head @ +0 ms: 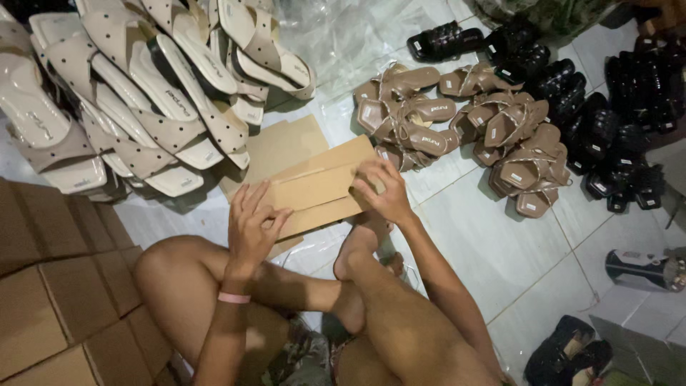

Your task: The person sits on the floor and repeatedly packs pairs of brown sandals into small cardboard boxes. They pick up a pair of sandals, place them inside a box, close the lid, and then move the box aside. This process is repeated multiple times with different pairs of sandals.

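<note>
Flat cardboard sheet [321,187], plain brown, matte, creased lengthwise into panels. Held low over white glossy floor tiles [493,250], just ahead of crossed bare legs. Long axis runs left-right, right end tilted up and away.

Left hand [251,227] on near-left edge: fingers spread and half curled, thumb and fingertips pinching the cardboard. Pink band on that wrist.

Right hand [382,191] on right end: fingers bent over the top face, pressing a fold, loose grip.

Second flat sheet [282,146] lying beneath, same material.

Top left: heap of beige dotted flat sandals [143,93], smooth soles. Top right: brown strappy sandals [464,121], then black woven ones [607,107]. Bottom left: stacked closed cardboard boxes [64,300]. Clear plastic wrap [350,36] crumpled at top.
</note>
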